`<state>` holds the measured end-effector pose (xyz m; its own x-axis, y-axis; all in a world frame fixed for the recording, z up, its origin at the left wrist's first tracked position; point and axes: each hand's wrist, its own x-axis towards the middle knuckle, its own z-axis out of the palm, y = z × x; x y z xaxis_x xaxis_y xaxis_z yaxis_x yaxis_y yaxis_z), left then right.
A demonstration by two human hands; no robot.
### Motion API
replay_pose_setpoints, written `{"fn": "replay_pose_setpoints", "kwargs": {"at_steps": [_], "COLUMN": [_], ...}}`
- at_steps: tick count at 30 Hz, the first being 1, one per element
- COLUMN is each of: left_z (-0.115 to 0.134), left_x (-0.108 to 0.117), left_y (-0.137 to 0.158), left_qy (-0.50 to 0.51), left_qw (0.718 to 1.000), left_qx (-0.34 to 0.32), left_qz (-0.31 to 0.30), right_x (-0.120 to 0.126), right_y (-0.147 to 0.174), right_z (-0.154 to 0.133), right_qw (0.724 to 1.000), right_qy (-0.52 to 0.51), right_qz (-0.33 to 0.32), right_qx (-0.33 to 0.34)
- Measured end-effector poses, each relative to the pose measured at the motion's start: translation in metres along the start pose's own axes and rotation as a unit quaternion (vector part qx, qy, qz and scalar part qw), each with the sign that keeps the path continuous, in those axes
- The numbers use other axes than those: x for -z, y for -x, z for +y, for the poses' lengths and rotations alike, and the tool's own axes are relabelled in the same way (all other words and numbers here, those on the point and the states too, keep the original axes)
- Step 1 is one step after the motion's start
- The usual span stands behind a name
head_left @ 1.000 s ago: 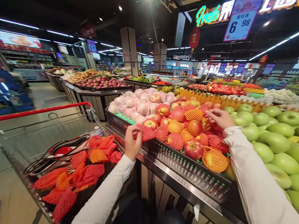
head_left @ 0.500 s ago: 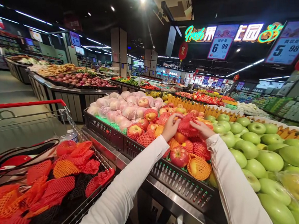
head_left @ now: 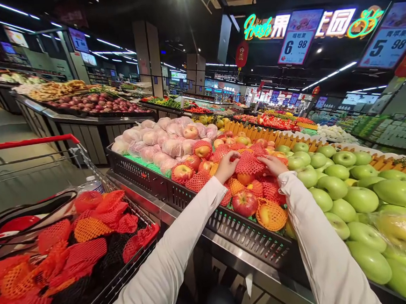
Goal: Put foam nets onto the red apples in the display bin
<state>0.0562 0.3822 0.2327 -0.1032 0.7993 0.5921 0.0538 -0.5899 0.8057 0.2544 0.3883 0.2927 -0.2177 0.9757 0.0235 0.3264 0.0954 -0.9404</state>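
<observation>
Above the apples, a red foam fruit net [head_left: 249, 163] is stretched between my two hands. My left hand [head_left: 227, 166] has curled fingers pinching the net's left side. At its right edge, my right hand [head_left: 274, 164] grips the mesh with its fingertips. The net drapes over the fruit beneath, and I cannot tell whether an apple is inside it. Just below lie a bare red apple [head_left: 245, 202] and an apple in an orange foam net [head_left: 271, 215]. The black plastic crate [head_left: 244, 235] holds these apples.
To the left stands a shopping cart with a red handle [head_left: 26, 143], loaded with red and orange foam nets [head_left: 86, 257] and a water bottle [head_left: 93, 184]. Bagged pink apples [head_left: 167, 138] fill the crate's far left part. Green apples [head_left: 361, 202] are piled at right.
The red foam net has been spread wider and flatter between my hands, which are slightly farther apart. The head view has tilted down a little, and the cart contents look much the same.
</observation>
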Motion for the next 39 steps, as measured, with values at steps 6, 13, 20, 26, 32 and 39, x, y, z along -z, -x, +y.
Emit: {"fn": "replay_pose_setpoints", "kwargs": {"at_steps": [6, 13, 20, 26, 32, 39], "left_z": [-0.002, 0.005, 0.024, 0.024, 0.013, 0.014], "left_x": [0.002, 0.006, 0.011, 0.011, 0.007, 0.009], "left_y": [0.003, 0.005, 0.015, 0.015, 0.011, 0.01], "left_qy": [-0.074, -0.002, 0.08, 0.105, 0.085, 0.05], "left_qw": [0.997, 0.999, 0.982, 0.973, 0.984, 0.993], "left_qx": [-0.004, 0.015, 0.009, 0.024, 0.016, -0.001], "left_qz": [0.008, -0.037, -0.169, -0.205, -0.153, -0.105], "right_x": [0.0, 0.004, 0.011, 0.008, -0.008, -0.015], "right_y": [-0.001, 0.006, -0.007, -0.003, 0.009, 0.006], "right_z": [0.004, -0.003, 0.007, 0.008, 0.0, -0.001], "right_qw": [0.996, 0.993, 0.996, 0.97, 0.946, 0.951], "right_qy": [0.048, 0.016, 0.08, 0.11, 0.073, 0.128], "right_qz": [-0.069, -0.113, -0.048, -0.191, -0.291, -0.21], "right_qx": [-0.014, -0.004, 0.014, 0.103, 0.12, 0.188]}}
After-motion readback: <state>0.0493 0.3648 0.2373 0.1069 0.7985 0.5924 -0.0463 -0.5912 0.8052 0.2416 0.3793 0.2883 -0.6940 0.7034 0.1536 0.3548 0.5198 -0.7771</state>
